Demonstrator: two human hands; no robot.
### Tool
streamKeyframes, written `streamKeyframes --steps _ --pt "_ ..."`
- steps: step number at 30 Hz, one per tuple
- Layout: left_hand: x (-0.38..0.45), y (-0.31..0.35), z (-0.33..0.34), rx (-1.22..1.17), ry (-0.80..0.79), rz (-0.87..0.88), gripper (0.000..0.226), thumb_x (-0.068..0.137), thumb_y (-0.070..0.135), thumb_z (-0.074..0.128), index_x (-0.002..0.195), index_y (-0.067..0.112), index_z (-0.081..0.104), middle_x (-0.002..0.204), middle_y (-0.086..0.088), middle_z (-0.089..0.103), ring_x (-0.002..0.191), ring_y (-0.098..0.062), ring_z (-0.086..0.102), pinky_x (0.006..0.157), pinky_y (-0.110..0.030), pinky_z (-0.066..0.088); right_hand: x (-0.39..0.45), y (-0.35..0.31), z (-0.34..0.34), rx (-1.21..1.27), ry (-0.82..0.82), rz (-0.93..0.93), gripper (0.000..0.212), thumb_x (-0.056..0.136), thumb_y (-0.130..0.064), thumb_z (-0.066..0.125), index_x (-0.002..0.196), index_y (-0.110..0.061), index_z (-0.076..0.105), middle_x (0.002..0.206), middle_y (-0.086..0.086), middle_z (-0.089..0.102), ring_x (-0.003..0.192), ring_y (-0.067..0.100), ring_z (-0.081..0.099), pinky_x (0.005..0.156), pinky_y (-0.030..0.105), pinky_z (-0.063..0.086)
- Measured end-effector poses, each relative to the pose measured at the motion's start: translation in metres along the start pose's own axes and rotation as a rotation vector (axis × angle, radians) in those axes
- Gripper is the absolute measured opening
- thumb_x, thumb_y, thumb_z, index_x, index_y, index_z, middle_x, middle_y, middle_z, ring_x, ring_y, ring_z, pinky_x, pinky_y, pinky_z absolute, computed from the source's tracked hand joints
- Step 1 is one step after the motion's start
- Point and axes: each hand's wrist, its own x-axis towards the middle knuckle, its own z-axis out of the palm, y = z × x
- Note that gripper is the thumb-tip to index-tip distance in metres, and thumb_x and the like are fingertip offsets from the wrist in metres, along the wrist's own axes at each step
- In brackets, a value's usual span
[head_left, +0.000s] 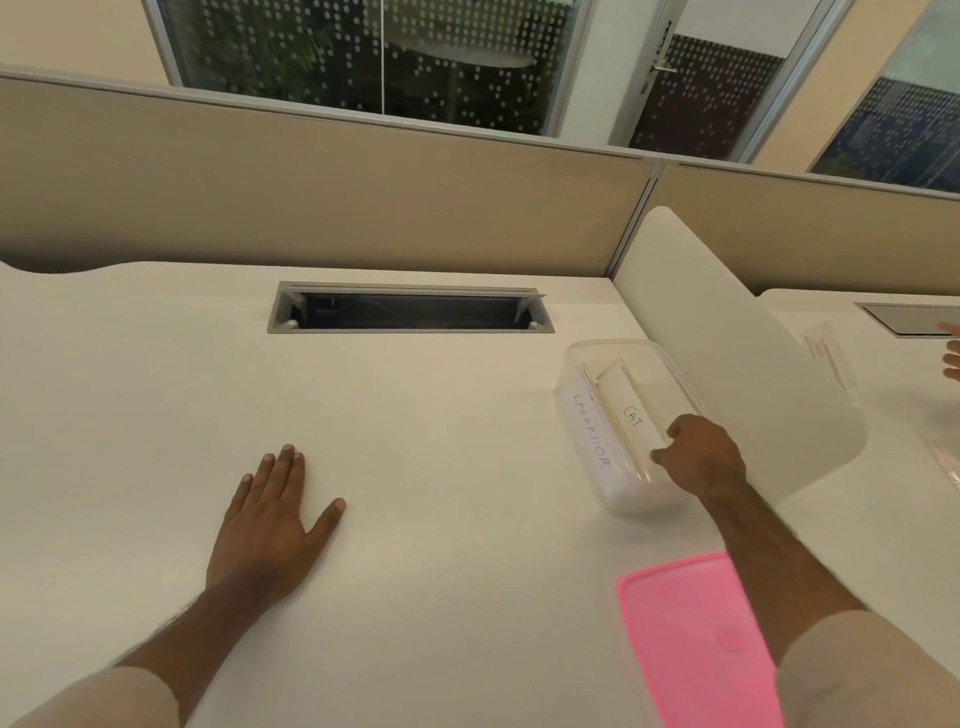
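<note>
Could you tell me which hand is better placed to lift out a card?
Right: the right hand is at the white CAT card in the clear plastic box; the left hand lies flat, far off.

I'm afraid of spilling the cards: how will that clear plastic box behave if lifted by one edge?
The clear box looks thin-walled and holds only paper cards, so probably light and slightly flexible. Its pink lid lies off, so tilting would likely spill them.
</note>
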Motion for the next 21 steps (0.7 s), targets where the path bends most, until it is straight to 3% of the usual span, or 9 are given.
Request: streamKeyframes --steps 3,6,9,12,21 --pt "0.000 0.000 -0.001 0.001 0.000 0.000 0.094 0.087 0.075 0.011 0.157 0.014 0.008 0.166 0.003 0.003 0.153 -0.012 0.000 0.124 -0.034 0.003 -0.012 0.001 0.002 0.110 0.185 -0.052 0.035 0.082 -0.026 0.069 0.111 -0.008 0.063 0.108 0.013 0.069 0.102 0.034 0.063 0.082 0.037 0.048" --pt "-0.001 0.001 -0.001 -0.012 -0.003 -0.001 0.090 0.090 0.073 0.016 0.157 0.013 0.009 0.166 0.002 0.003 0.153 -0.013 0.000 0.124 -0.035 0.004 -0.037 -0.001 0.002 0.237 0.478 -0.180 0.023 0.081 -0.018 0.070 0.100 -0.006 0.066 0.092 0.014 0.069 0.086 0.035 0.064 0.075 0.039 0.049" --pt "-0.001 0.002 -0.003 -0.012 -0.008 0.000 0.090 0.091 0.072 0.018 0.157 0.013 0.010 0.166 0.002 0.004 0.153 -0.013 0.000 0.124 -0.035 0.003 -0.068 -0.001 0.004 0.321 0.629 -0.265 0.011 0.082 -0.012 0.068 0.091 -0.007 0.066 0.081 0.010 0.066 0.075 0.029 0.061 0.067 0.034 0.047" --pt "-0.002 0.004 -0.005 -0.017 -0.013 0.002 0.090 0.090 0.071 0.020 0.157 0.012 0.011 0.166 0.001 0.006 0.153 -0.014 0.002 0.124 -0.035 0.004 -0.096 0.005 0.013 0.376 0.610 -0.274 0.003 0.083 -0.007 0.065 0.085 -0.009 0.065 0.075 0.005 0.064 0.072 0.023 0.059 0.063 0.031 0.045" --pt "-0.003 0.004 -0.008 -0.020 -0.013 0.015 0.087 0.092 0.067 0.027 0.157 0.010 0.014 0.166 -0.002 0.010 0.153 -0.018 0.005 0.124 -0.035 0.005 -0.145 0.064 0.044 0.355 0.353 -0.141 0.008 0.085 -0.005 0.065 0.082 -0.012 0.066 0.078 0.001 0.065 0.072 0.022 0.059 0.063 0.030 0.043"
